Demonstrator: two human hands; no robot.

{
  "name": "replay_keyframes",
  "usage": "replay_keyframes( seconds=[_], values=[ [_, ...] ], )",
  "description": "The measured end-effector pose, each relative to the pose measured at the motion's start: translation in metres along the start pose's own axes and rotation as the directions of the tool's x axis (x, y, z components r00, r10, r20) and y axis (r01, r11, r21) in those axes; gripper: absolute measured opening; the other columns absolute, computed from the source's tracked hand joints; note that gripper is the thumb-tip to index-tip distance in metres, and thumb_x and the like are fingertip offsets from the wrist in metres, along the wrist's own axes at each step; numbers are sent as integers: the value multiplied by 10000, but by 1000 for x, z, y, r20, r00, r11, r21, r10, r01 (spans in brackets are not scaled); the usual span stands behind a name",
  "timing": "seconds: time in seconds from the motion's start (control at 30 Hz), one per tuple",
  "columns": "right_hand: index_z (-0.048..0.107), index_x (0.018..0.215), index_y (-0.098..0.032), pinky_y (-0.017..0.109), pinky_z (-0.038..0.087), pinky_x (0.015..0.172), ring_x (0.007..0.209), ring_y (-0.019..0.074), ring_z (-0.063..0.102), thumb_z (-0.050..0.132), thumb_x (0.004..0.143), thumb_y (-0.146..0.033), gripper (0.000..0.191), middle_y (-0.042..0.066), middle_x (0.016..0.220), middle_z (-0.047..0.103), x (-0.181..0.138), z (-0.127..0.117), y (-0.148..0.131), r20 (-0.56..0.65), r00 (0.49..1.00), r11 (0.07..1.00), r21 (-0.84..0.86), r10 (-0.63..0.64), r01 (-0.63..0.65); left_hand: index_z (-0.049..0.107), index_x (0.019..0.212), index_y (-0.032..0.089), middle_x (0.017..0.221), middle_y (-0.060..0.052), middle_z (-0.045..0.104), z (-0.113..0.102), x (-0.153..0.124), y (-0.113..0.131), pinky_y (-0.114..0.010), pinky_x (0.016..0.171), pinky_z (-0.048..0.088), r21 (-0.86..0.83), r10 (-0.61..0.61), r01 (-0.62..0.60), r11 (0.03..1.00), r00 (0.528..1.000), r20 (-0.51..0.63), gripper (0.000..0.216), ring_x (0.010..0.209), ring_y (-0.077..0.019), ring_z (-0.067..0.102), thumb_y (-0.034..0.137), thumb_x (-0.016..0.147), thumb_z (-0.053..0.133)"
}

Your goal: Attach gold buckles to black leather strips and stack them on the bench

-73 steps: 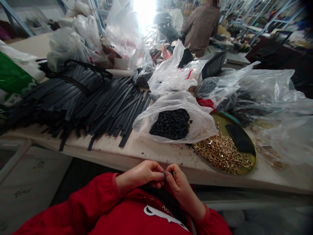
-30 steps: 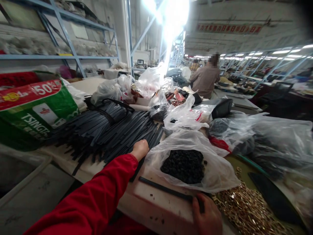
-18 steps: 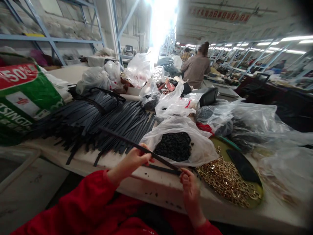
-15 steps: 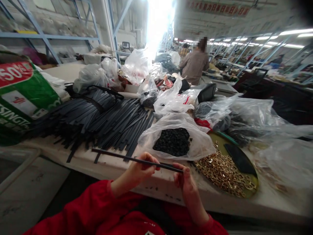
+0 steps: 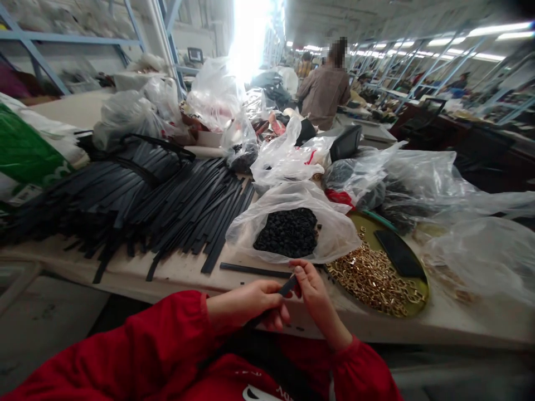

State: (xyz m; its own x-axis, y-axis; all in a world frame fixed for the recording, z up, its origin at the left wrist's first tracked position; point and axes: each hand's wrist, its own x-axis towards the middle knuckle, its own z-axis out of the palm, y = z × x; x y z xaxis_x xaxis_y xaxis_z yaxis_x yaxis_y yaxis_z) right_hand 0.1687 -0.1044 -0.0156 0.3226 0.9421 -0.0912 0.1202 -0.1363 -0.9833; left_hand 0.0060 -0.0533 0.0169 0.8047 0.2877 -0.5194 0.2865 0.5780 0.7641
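Note:
My left hand (image 5: 251, 303) and my right hand (image 5: 311, 289) hold one thin black strap (image 5: 287, 288) between them, close to my body at the table's front edge. Its end sticks up between my fingertips and the rest runs down toward my lap. Another black strap (image 5: 254, 270) lies flat on the table just beyond my hands. Behind it sits an open clear bag of small black pieces (image 5: 288, 231). To the right is a round tray of gold metal rings (image 5: 378, 278). A big pile of black straps (image 5: 154, 195) covers the table's left side.
Several clear plastic bags (image 5: 418, 178) crowd the back and right of the table. A green and white sack (image 5: 29, 153) stands at the far left. A person in a brown top (image 5: 324, 92) works with their back turned at a far table. Blue metal shelving lines the walls.
My left hand took a strap from the pile and pulled it to my body; both hands now hold it near one end. An earlier strap lies on the table. The view tilted down.

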Motion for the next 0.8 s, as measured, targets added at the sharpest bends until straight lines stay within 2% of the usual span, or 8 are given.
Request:
replay_keyframes(
  seconds=[0.07, 0.13, 0.23, 0.3, 0.4, 0.57, 0.67, 0.8],
  values=[
    [486, 1036, -164, 269, 424, 531, 577, 147, 521, 342, 875, -403, 323, 11, 680, 551, 19, -9, 1, -77, 987, 963, -244, -139, 116, 484, 963, 141, 645, 12, 596, -2, 9, 4, -167, 414, 383, -15, -15, 14, 1000, 996, -83, 255, 448, -69, 526, 258, 736, 502],
    [503, 1034, -148, 315, 443, 683, 773, 188, 564, 337, 884, -310, 276, 84, 875, 599, 42, -20, 2, -85, 959, 804, -568, -270, 176, 471, 959, 139, 629, 18, 592, -6, 15, 6, -158, 380, 363, -52, -21, 14, 999, 989, -145, 251, 422, -65, 509, 204, 717, 465],
    [551, 979, -134, 318, 418, 745, 878, 215, 568, 370, 862, -193, 223, 118, 955, 603, 73, -29, 5, 65, 969, 508, -842, -238, 181, 459, 965, 147, 620, 24, 594, -15, 18, 8, -147, 361, 350, -116, -48, 27, 993, 981, -187, 271, 408, -61, 507, 184, 696, 448],
    [576, 944, -140, 315, 412, 682, 813, 226, 586, 437, 833, -179, 182, 115, 911, 611, 85, -26, 6, 117, 978, 431, -883, -175, 183, 461, 973, 156, 625, 26, 600, -22, 19, 7, -140, 355, 345, -149, -58, 28, 988, 978, -202, 280, 405, -56, 505, 200, 696, 456],
    [587, 911, -155, 306, 382, 595, 717, 229, 593, 513, 796, -189, 141, 110, 862, 604, 92, -19, 7, 128, 983, 372, -913, -133, 169, 464, 980, 158, 625, 27, 603, -28, 19, 6, -135, 346, 336, -182, -71, 30, 983, 973, -219, 289, 395, -51, 496, 225, 699, 474],
    [585, 849, -177, 284, 340, 557, 681, 215, 585, 551, 773, -187, 84, 85, 807, 585, 96, -11, 7, 131, 985, 318, -934, -114, 161, 481, 960, 144, 605, 21, 605, -27, 20, 6, -127, 328, 327, -199, -74, 31, 980, 975, -208, 257, 383, -49, 496, 183, 708, 449],
    [587, 801, -183, 282, 332, 560, 683, 207, 574, 540, 768, -183, 58, 75, 799, 581, 97, -9, 7, 143, 981, 335, -925, -133, 180, 488, 955, 137, 604, 13, 612, -23, 19, 7, -127, 324, 335, -226, -64, 16, 974, 977, -203, 246, 375, -48, 491, 168, 716, 441],
    [578, 813, -174, 293, 358, 619, 724, 200, 560, 492, 782, -201, 95, 85, 859, 581, 95, -13, 9, 111, 975, 409, -894, -195, 183, 496, 958, 129, 605, 7, 618, -21, 14, 7, -128, 325, 342, -258, -41, -7, 966, 982, -182, 254, 371, -47, 484, 155, 714, 432]
  ],
)
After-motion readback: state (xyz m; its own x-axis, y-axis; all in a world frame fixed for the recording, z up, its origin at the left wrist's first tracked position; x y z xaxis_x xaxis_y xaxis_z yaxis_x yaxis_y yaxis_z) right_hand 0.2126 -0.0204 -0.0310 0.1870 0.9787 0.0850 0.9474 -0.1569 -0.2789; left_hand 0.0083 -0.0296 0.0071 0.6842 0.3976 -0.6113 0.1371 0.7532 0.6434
